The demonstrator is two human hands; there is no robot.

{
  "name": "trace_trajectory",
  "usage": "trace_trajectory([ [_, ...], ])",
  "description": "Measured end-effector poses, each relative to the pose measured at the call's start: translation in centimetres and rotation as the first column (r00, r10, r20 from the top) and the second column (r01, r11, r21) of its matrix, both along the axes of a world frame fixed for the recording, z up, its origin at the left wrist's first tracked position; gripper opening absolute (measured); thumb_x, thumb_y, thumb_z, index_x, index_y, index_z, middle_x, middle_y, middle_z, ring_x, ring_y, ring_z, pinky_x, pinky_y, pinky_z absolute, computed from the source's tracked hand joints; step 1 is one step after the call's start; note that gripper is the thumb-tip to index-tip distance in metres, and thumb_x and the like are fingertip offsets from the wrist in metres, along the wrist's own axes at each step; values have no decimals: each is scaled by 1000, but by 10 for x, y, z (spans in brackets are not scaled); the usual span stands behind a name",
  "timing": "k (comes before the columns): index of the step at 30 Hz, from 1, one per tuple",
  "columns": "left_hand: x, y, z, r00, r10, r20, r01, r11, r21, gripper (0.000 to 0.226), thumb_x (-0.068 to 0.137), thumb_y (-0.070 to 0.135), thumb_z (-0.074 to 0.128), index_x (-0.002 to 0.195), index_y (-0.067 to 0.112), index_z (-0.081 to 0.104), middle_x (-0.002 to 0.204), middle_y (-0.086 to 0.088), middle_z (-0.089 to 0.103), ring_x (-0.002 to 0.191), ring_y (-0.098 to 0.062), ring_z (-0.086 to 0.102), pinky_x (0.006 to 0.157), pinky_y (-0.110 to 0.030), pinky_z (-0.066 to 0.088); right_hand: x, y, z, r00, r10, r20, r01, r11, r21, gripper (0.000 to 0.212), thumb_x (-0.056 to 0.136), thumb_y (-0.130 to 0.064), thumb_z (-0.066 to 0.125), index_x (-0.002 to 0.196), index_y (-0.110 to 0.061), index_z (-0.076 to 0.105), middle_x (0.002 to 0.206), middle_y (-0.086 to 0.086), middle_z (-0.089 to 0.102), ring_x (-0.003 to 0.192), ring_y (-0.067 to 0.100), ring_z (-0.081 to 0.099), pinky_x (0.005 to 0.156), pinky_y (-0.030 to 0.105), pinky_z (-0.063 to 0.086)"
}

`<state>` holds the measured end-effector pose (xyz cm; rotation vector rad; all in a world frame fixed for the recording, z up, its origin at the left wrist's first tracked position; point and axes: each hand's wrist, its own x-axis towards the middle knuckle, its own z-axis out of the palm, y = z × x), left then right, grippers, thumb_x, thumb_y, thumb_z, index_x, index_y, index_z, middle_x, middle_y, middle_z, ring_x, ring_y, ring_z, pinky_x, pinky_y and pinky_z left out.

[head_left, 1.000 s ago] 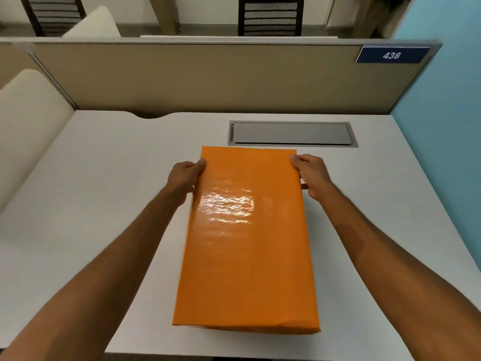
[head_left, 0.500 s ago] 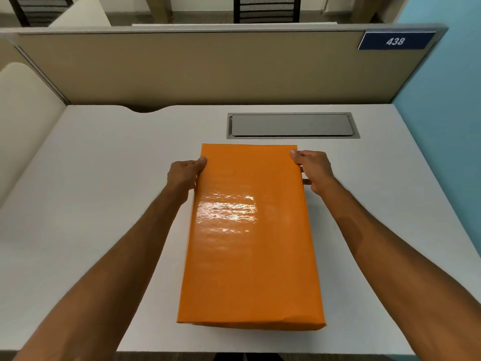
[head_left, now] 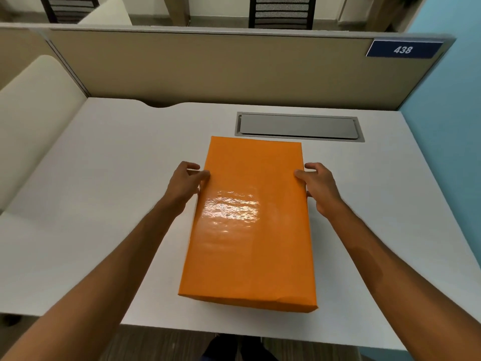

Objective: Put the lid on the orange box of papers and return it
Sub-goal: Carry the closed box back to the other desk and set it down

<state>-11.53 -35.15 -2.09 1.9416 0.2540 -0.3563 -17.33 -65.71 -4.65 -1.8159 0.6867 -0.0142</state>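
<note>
Pressing both loosening hands, left [head_left: 186,182] and right [head_left: 316,185], against the lidded box [head_left: 250,225], I risk shoving it crooked near the bench's [head_left: 104,178] front edge.

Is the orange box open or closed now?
Closed: the orange lid covers the whole top of the box, and no papers show. It lies flat on the desk.

orange box [head_left: 250,225] – glossy, wrinkled wrap | desk [head_left: 104,204] – matt, smooth | hatch [head_left: 298,125] – brushed metal

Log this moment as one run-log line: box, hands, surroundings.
orange box: closed, flat on desk | left hand: against left side | right hand: against right side | grip: loose, fingers spread | grey hatch: just beyond box
</note>
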Motion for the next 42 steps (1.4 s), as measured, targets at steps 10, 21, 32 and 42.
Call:
trace_trajectory([
  [10,-82,28,-18,999,-48,-5,47,993,-106,59,88,44,67,138,21,47,136,-4,58,119,-27,60,96,-50,52,-92,16,-9,998,55,21,-59,964,259,55,91,-34,69,142,-24,49,131,0,62,109,15,63,78,39,55],
  [21,-100,43,-23,986,-135,-95,106,959,-263,72,84,46,70,149,31,42,133,-3,63,114,-31,65,84,-53,56,-140,42,-10,1000,13,20,-19,938,347,65,89,-41,69,148,-37,42,119,-12,67,100,12,69,64,32,56],
  [32,-100,46,-19,979,-133,-157,76,942,-326,68,88,41,68,149,36,39,138,-6,58,115,-36,61,96,-62,49,-137,45,0,1000,22,12,-25,921,388,69,83,-41,71,146,-36,44,127,-6,64,114,26,63,98,60,49],
  [42,-76,86,16,995,-70,-67,46,949,-311,71,86,40,71,149,38,38,144,-4,53,121,-37,57,87,-55,54,-91,71,31,985,140,105,-170,915,367,82,75,-45,75,149,-35,41,130,-5,62,108,21,65,82,50,56],
])
